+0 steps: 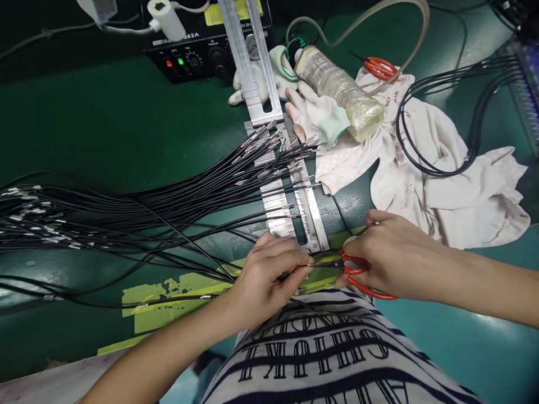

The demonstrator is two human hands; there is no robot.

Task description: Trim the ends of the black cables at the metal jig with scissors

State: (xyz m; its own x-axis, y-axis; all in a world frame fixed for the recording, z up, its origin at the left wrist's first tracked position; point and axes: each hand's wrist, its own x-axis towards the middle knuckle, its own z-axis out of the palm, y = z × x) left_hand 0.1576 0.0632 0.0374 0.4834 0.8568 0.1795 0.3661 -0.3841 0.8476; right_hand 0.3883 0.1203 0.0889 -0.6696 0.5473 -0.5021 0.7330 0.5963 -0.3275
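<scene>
My left hand (272,275) pinches the end of a black cable close to the bench's front edge. In my right hand (379,255) is a pair of red-handled scissors (357,265), its blades pointing left and reaching the cable end at my left fingertips. Whether the blades touch the cable I cannot tell. Behind my hands, a large bundle of black cables (168,191) with bare metal ends lies across a metal fixture (309,199). Strips of yellow tape (168,294) are stuck to the green bench under my left wrist.
A plastic-wrapped bottle (341,92) rests on white gloves (318,115) and cloths (421,168). Another pair of red-handled scissors (381,68) lies behind it. A black control box (202,53) stands at the back. Coiled black cables (471,151) lie at right.
</scene>
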